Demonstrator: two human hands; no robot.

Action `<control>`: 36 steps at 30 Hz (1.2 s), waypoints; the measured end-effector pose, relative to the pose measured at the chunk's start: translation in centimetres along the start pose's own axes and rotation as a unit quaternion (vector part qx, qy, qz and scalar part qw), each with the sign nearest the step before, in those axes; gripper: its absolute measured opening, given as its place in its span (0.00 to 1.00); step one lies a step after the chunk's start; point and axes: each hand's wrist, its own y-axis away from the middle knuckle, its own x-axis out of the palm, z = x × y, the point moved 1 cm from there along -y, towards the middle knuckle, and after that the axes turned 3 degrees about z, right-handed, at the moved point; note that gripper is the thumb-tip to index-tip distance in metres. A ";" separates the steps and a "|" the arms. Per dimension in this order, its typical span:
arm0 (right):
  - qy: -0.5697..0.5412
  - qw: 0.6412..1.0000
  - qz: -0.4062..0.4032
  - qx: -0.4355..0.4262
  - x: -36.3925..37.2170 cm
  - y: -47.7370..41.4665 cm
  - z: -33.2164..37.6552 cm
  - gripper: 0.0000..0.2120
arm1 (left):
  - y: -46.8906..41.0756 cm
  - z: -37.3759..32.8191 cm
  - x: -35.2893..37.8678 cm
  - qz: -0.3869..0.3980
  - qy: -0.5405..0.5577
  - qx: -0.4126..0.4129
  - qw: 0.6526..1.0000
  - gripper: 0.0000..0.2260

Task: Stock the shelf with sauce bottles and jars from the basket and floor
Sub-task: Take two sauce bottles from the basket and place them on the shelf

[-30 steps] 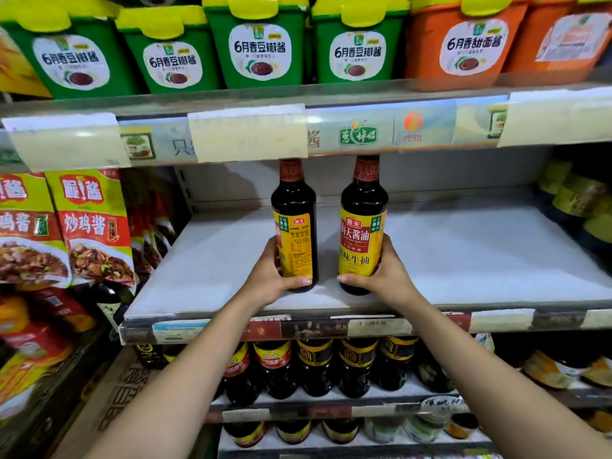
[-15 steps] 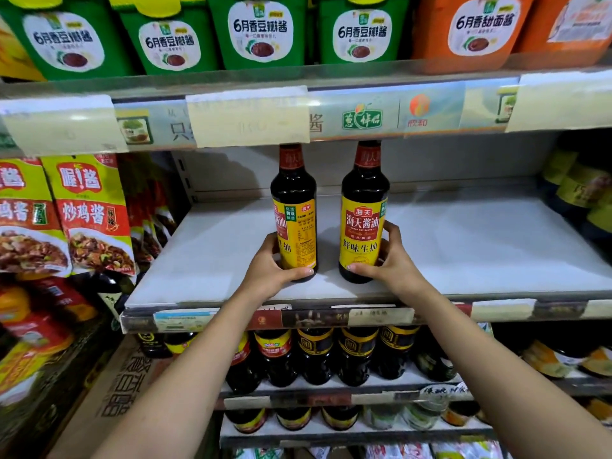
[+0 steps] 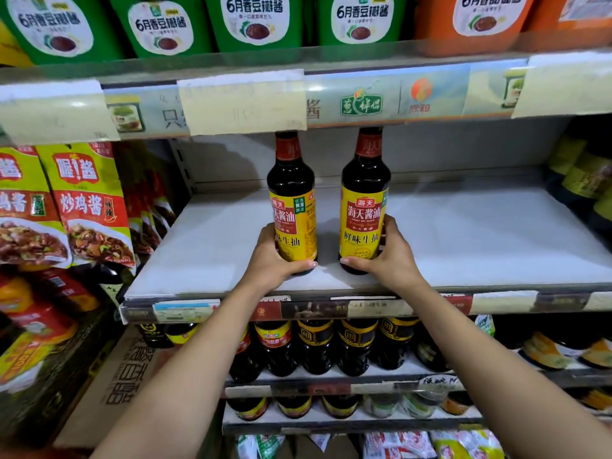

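White shelf: two upright soy sauce bottles; left hand grips left bottle, right hand grips right bottle.

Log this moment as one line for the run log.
step: shelving | left grip: holds left bottle | right grip: holds right bottle | both upright on shelf

海天酱油 鲜味生抽 on the right bottle; 6月香豆瓣酱 on green tubs

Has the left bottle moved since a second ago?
Yes, but turned only: the left bottle keeps its spot behind the shelf edge, and its front label now faces outward more.
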 end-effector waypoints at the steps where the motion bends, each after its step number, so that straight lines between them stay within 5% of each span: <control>1: 0.000 1.000 0.002 0.002 -0.1 0.1 0.0 0.41 | 0.1 -0.2 0.0 0.010 0.013 -0.001 1.000 0.34; 36: -0.012 0.999 0.033 0.017 -0.3 0.4 -0.1 0.41 | 0.7 -0.1 -1.0 0.048 0.048 -0.023 0.997 0.29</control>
